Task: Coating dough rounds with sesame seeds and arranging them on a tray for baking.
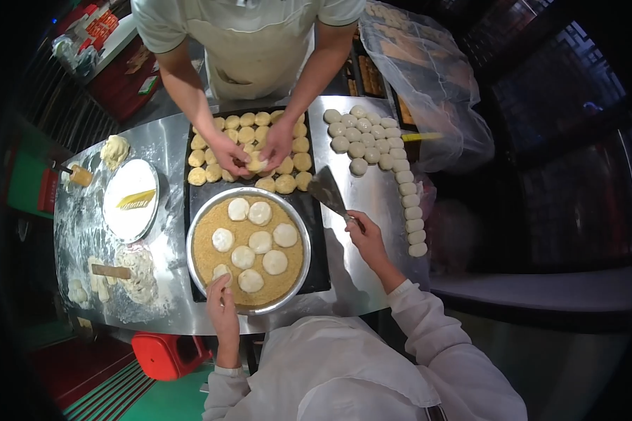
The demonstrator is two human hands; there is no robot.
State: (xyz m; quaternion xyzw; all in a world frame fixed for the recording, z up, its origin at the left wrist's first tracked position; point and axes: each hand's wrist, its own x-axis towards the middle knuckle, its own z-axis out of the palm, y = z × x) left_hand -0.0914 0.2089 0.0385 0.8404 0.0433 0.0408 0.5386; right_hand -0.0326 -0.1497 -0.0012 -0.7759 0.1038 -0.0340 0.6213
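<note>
My left hand (222, 300) is at the lower left rim of a round metal pan (306, 247), its fingertips on a flat dough disc (221, 273). Sesame-like crumbs (210, 221) cover the pan's bottom, and several pale dough discs (260, 241) lie on them. To the right of the pan, my right hand (363, 231) grips the handle of a metal scraper (326, 193); its blade points up and left, over the edge of a black baking tray (316, 273). The pan rests on this tray, whose far part holds rows of coated dough rounds (246, 134).
Across the table, a co-worker's hands (255, 152) hold a coated round above the tray. Smooth dough balls (367, 140) cover the table's right side. At left are a bowl of white flour (131, 221), a dough lump (115, 151), a rolling pin (80, 175) and a wooden strip (110, 271). A red stool (158, 355) stands below.
</note>
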